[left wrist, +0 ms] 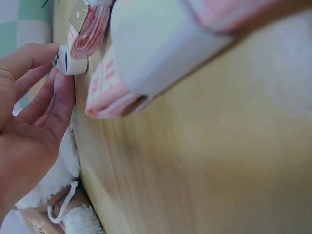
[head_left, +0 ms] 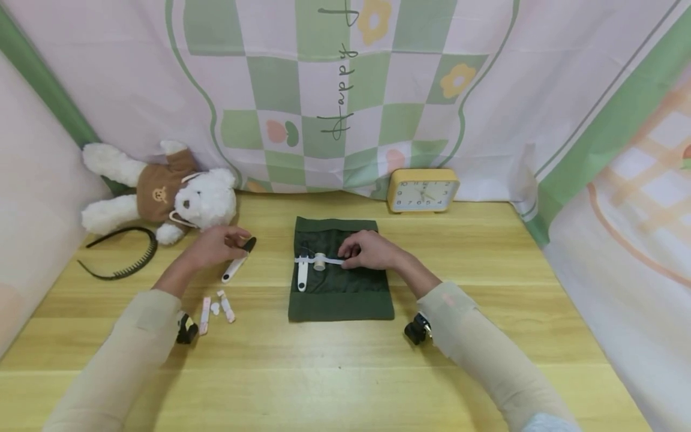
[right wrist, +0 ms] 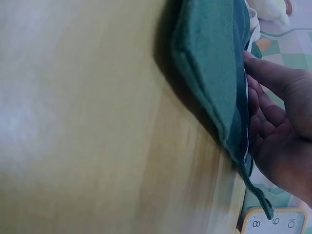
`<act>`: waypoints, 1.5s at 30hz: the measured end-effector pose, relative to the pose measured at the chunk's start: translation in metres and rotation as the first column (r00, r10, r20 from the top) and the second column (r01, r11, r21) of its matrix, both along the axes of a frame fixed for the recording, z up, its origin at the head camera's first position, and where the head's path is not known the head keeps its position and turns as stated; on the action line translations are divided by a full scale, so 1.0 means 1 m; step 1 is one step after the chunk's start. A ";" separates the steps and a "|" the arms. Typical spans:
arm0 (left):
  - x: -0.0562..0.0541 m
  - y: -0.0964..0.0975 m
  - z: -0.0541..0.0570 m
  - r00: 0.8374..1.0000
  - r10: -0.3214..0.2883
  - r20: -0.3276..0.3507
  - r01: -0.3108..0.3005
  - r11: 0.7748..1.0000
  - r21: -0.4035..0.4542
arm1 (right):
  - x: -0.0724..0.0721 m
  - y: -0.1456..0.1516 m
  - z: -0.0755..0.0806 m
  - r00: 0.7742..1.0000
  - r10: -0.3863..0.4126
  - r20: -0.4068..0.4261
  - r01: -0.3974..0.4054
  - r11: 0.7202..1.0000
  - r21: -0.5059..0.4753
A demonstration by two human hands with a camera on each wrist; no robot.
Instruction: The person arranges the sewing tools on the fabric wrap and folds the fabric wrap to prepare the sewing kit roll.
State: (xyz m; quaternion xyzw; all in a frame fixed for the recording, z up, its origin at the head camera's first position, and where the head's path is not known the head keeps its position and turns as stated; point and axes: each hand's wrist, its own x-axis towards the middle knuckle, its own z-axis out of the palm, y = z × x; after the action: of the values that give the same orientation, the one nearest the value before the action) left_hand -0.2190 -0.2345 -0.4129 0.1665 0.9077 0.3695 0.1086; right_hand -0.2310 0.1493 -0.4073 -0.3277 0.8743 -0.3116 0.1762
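Note:
At the left, my left hand pinches a slim white tool with a black tip, slanting over the table. In the left wrist view, thumb and fingertips meet at its pale end. Over the dark green fabric roll, laid out flat, my right hand pinches a white elastic band that crosses the cloth. Under this band, on its left part, sit a similar white tool with a dark top and a beige thread spool.
Left of the roll lie two folded pink-and-white tape measures with a small white disc between them. A black comb headband and a white plush bear are at the far left. A yellow clock stands at the back.

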 end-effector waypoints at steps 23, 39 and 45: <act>-0.007 0.015 0.002 0.999 -0.034 0.010 0.035 0.997 -0.071 | -0.003 -0.001 -0.001 0.999 -0.002 -0.036 0.003 1.000 0.030; -0.009 0.018 0.010 0.998 -0.046 0.047 0.048 0.999 -0.026 | -0.002 0.001 -0.003 0.999 0.002 -0.045 -0.001 1.000 0.028; -0.007 0.025 0.016 0.999 -0.032 0.032 0.031 0.999 0.020 | -0.002 0.003 -0.004 1.000 0.022 -0.022 -0.022 1.000 -0.004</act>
State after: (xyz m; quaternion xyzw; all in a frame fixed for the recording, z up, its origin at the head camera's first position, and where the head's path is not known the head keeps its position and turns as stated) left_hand -0.2263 -0.2091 -0.3968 0.1757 0.8996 0.3790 0.1274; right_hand -0.2328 0.1527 -0.4113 -0.3412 0.8718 -0.3080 0.1694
